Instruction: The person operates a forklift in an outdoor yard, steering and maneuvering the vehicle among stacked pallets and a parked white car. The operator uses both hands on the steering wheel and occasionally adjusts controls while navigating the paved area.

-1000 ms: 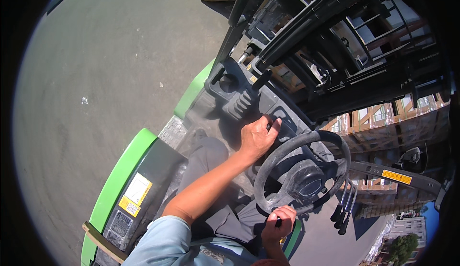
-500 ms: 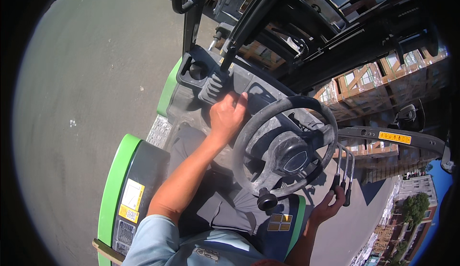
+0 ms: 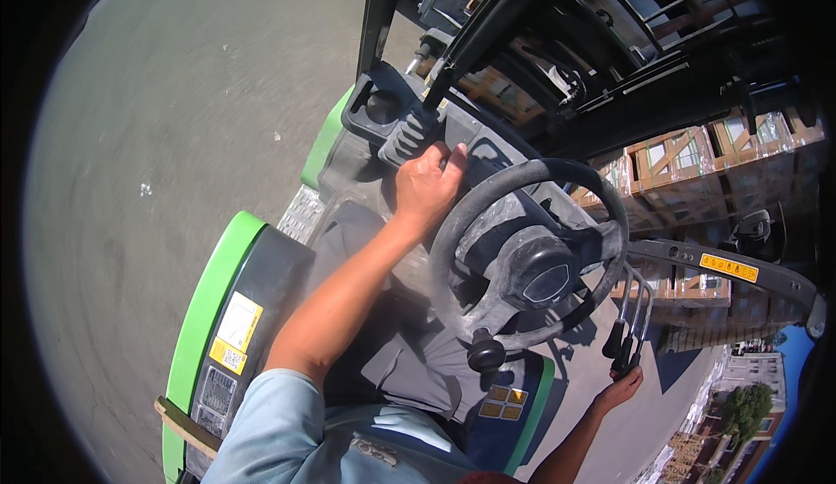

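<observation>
Since the earlier frames the left hand (image 3: pixel 427 183) has slid from the wheel rim toward the dash, and the right hand (image 3: pixel 620 388) has dropped off the wheel's lower edge to the levers. Now the left hand lies on the dark dash (image 3: pixel 409 122) just beyond the upper left of the steering wheel (image 3: pixel 527 253), fingers curled loosely together over the dash edge, the forearm running back down to a pale blue sleeve (image 3: pixel 279 423); whether it grips anything under the fingers cannot be told. Low at the right, the right hand has its fingers reaching up to touch the black knobs of the levers (image 3: pixel 623 345), a cluster of thin rods standing just right of the wheel; it looks partly open, but whether it has closed on a knob cannot be told. At the middle of the picture the wheel is black and worn, with a spinner knob (image 3: pixel 486 353) on its lower rim that neither hand touches. Green bodywork (image 3: pixel 205 310) curves along the left side of the seat area, carrying a yellow and white label. Beyond the black mast (image 3: pixel 557 40) stand stacked wrapped pallets (image 3: pixel 697 170). Grey pavement (image 3: pixel 174 118) fills the left half of the view.
</observation>
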Available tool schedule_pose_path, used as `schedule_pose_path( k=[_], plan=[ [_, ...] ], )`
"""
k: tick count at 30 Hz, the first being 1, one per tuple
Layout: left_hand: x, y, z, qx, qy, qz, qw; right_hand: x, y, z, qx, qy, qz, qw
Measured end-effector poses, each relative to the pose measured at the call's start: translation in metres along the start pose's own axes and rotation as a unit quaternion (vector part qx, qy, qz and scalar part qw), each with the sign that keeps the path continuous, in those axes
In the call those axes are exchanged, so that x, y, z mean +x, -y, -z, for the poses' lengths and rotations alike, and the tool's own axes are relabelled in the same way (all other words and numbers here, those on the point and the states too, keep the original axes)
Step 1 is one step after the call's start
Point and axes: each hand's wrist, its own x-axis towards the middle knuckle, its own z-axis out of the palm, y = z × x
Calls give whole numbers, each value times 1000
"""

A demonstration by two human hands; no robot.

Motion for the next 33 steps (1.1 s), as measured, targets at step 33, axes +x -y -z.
schedule_pose_path(
  k=[33],
  plan=[
    [0, 14, -5, 75, 29, -90, 993, 100, 82, -44, 49, -40, 2, 998]
  ],
)
